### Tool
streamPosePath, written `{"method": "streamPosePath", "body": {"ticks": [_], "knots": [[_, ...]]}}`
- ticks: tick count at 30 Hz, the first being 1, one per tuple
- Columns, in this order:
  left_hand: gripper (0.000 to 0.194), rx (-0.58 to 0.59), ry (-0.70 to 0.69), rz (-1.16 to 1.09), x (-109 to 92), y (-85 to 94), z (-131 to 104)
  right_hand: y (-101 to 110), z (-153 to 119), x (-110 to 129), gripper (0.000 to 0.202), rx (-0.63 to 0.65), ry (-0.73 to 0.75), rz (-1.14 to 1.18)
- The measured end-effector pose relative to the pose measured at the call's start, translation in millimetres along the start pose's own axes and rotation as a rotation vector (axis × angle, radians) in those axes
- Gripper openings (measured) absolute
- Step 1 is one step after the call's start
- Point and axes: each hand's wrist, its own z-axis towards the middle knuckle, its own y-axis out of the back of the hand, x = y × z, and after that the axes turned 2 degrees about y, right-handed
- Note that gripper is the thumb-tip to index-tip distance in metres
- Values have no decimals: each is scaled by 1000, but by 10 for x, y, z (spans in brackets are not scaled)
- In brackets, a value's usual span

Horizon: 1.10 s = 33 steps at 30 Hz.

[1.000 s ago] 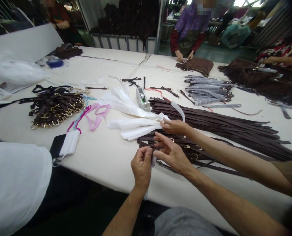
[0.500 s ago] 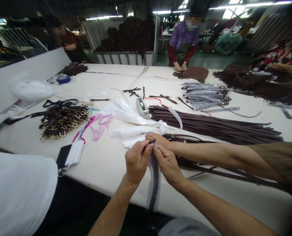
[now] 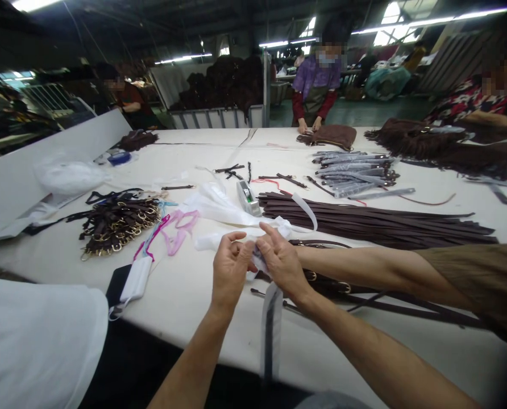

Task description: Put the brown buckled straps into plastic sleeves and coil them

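Note:
Just above the front of the table, my left hand (image 3: pixel 232 264) and my right hand (image 3: pixel 281 264) meet, thumbs and fingertips pinched together. Between them is the crumpled top of a clear plastic sleeve (image 3: pixel 271 335). A dark strap lies inside the sleeve, which hangs down past the table edge. Its top end is hidden by my fingers. Behind my right hand, a co-worker's forearm (image 3: pixel 360 264) reaches in from the right, its hand covered by mine. White plastic sleeves (image 3: pixel 219 204) lie just beyond my hands, and brown straps with gold buckles (image 3: pixel 311 276) are under the forearm.
A tape dispenser (image 3: pixel 247 197) stands ahead, beside long brown strips (image 3: pixel 377 221). Sleeved straps (image 3: pixel 351 173) are stacked farther back. To the left are a pile of straps with gold rings (image 3: pixel 119 221), pink ribbon (image 3: pixel 179 230) and a white power bank (image 3: pixel 134 278). Co-workers surround the table (image 3: pixel 185 295).
The strap's dark end, which stuck out between my fingers, is now out of sight. My fingers have shifted onto the sleeve's crumpled top. The view has tilted slightly upward.

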Motion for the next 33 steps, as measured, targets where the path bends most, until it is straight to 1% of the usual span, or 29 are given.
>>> {"method": "streamPosePath", "body": {"ticks": [2,4,5,6,8,10,12,13,14,15,16,17,18,19,20,21,23,24,27,29,31,32,33], "knots": [[37,242,189,-120,-37,84,47,93,62,40,56,148,119,-189],[38,483,309,-84,-76,194,90,154,104,68,56,293,217,-334],[37,568,361,-49,-86,249,102,167,118,80,55,344,239,-389],[35,623,411,-28,-85,297,107,171,128,92,54,386,246,-427],[33,687,508,-49,-45,365,89,161,144,122,54,480,239,-456],[31,752,597,-107,21,392,37,148,159,161,53,563,240,-468],[30,801,666,-180,60,389,-35,142,166,192,51,596,250,-485],[31,788,686,-231,52,381,-73,136,159,195,51,590,265,-472],[31,736,687,-298,21,372,-107,124,141,186,52,566,293,-430],[30,653,664,-378,-36,363,-136,102,109,162,54,520,329,-367],[29,559,621,-456,-115,356,-156,66,64,125,52,434,359,-302],[28,479,566,-517,-214,350,-167,17,9,75,47,316,374,-253],[27,431,508,-554,-326,346,-167,-42,-51,18,37,193,373,-226],[25,412,452,-567,-448,343,-155,-109,-111,-42,26,84,360,-218],[23,408,396,-563,-574,340,-129,-178,-166,-97,18,1,341,-218],[22,402,336,-550,-703,337,-90,-244,-209,-142,15,-44,319,-221],[21,348,180,-504,-959,325,26,-355,-256,-182,17,-37,254,-187],[20,301,88,-459,-1086,315,99,-398,-262,-173,20,-18,189,-134],[21,146,-202,-260,-1440,267,344,-470,-269,-52,30,76,-43,160],[22,61,-379,-157,-1611,236,500,-458,-317,58,35,124,-122,351],[21,11,-550,-86,-1671,231,640,-365,-413,140,33,172,-164,421],[21,0,-622,-32,-1645,242,706,-280,-469,170,31,203,-196,415],[20,-5,-679,41,-1576,260,767,-166,-519,199,31,238,-239,392]]}}
